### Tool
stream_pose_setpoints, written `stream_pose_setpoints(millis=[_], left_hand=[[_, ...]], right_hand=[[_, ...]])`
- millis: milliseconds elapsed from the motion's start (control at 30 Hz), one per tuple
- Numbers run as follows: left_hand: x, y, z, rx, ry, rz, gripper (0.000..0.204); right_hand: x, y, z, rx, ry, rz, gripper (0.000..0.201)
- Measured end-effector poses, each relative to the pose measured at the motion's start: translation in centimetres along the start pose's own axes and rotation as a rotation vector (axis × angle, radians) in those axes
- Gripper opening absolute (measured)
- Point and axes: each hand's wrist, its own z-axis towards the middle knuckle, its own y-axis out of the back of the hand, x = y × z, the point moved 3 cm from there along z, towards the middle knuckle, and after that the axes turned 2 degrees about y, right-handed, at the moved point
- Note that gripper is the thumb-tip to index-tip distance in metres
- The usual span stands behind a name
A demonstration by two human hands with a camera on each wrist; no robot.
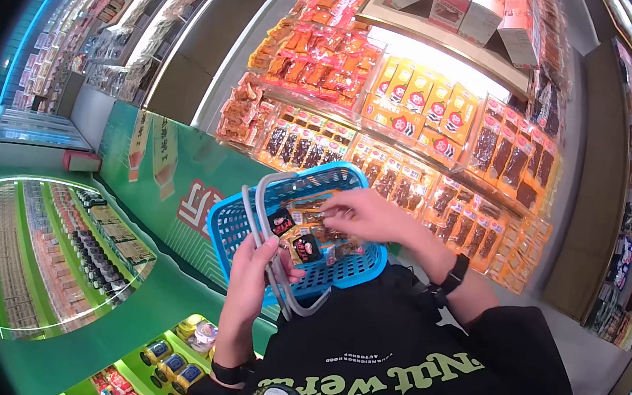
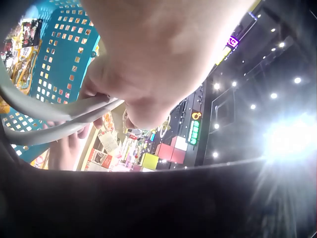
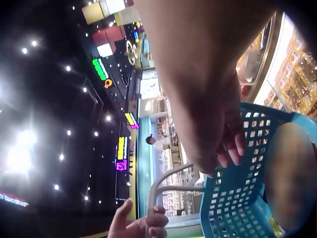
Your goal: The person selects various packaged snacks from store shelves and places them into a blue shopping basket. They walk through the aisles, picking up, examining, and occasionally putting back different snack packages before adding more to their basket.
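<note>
My left hand (image 1: 258,269) grips the two grey handles (image 1: 280,281) of a blue plastic basket (image 1: 238,223) and holds it up at chest height. In the left wrist view the fingers (image 2: 94,89) curl round the handles (image 2: 59,116) beside the basket wall (image 2: 64,49). Several snack packets (image 1: 301,241) lie in the basket. My right hand (image 1: 361,215) reaches into it from the right, fingertips bent down onto the packets. The right wrist view shows those fingers (image 3: 230,148) curled over the basket rim (image 3: 247,111). Whether they pinch a packet is hidden.
A lit shelf wall (image 1: 420,123) of orange, red and dark snack packets stands straight ahead, close behind the basket. A green counter (image 1: 169,172) runs to the left, with a low display of jars (image 1: 173,362) beside my left arm. Boxes (image 1: 465,10) sit on the top shelf.
</note>
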Motion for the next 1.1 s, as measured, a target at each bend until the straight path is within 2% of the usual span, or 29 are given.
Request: stream_pose_setpoints(millis=[33, 100, 167, 200, 233, 267, 333, 367, 500, 567, 600, 667, 733, 800, 867, 933, 967, 1033, 1067, 1100], left_hand=[[-0.2, 0.0, 0.1, 0.035, -0.005, 0.011, 0.028], [-0.5, 0.7, 0.3, 0.125, -0.005, 0.045, 0.030], [-1.2, 0.8, 0.0, 0.136, -0.017, 0.108, 0.029], [-1.6, 1.0, 0.1, 0.128, -0.031, 0.163, 0.029], [-1.7, 1.5, 0.3, 0.187, -0.032, 0.164, 0.029], [-2.0, 2.0, 0.5, 0.200, -0.033, 0.167, 0.029], [-2.4, 2.8, 0.8, 0.270, 0.011, 0.107, 0.025], [-2.3, 3.3, 1.1, 0.282, 0.001, 0.103, 0.026], [-2.3, 5.4, 2.3, 0.292, 0.006, 0.129, 0.026], [-2.5, 6.0, 2.9, 0.303, 0.020, 0.107, 0.026], [-2.5, 6.2, 3.2, 0.326, 0.022, 0.115, 0.026], [-2.6, 6.7, 3.6, 0.328, 0.025, 0.135, 0.041], [-2.6, 7.4, 4.1, 0.356, 0.018, 0.143, 0.039], [-2.5, 8.4, 4.7, 0.353, 0.045, 0.082, 0.029], [-2.4, 8.9, 5.2, 0.355, 0.047, 0.089, 0.030], [-2.4, 9.2, 5.7, 0.364, 0.048, 0.046, 0.031], [-2.6, 9.2, 5.9, 0.364, 0.047, 0.054, 0.031], [-2.8, 9.0, 6.2, 0.364, 0.053, 0.082, 0.031], [-2.8, 8.8, 6.4, 0.353, 0.061, 0.105, 0.030], [-2.9, 8.7, 6.5, 0.356, 0.060, 0.101, 0.029]], right_hand=[[-1.4, -2.6, 1.6, 0.101, 0.075, -0.229, 0.032], [-5.4, -6.9, 4.1, 0.361, -0.149, -0.542, 0.028], [-10.1, -8.9, 5.0, 0.293, -0.179, -0.606, 0.029], [-10.0, -9.1, 5.5, 0.242, -0.198, -0.669, 0.030], [-10.1, -9.4, 5.8, 0.175, -0.288, -0.743, 0.035], [-9.8, -9.5, 6.1, 0.165, -0.297, -0.746, 0.035], [-9.4, -9.5, 6.3, 0.019, -0.338, -0.766, 0.038], [-9.5, -9.6, 6.5, 0.118, -0.426, -0.761, 0.043], [-10.1, -10.7, 7.0, 0.130, -0.474, -0.838, 0.038], [-10.1, -11.2, 7.1, 0.231, -0.487, -0.876, 0.026], [-9.9, -11.2, 7.2, 0.214, -0.506, -0.874, 0.026], [-8.9, -11.4, 7.2, 0.166, -0.453, -0.824, 0.019], [-7.8, -11.0, 6.5, 0.111, -0.434, -0.751, 0.020], [-4.5, -9.8, 4.8, -0.188, -0.250, -0.516, 0.018], [1.2, -7.6, 2.5, -0.204, -0.303, -0.366, 0.015], [3.8, -6.1, -0.7, -0.380, -0.254, -0.083, 0.014], [3.6, -5.8, -2.1, -0.388, -0.258, -0.086, 0.014], [2.0, -4.9, -5.2, -0.748, -0.198, 0.489, 0.021], [0.6, -4.6, -6.6, -0.754, -0.202, 0.484, 0.021], [-2.2, -4.2, -8.4, -0.906, -0.262, 0.501, 0.022]])
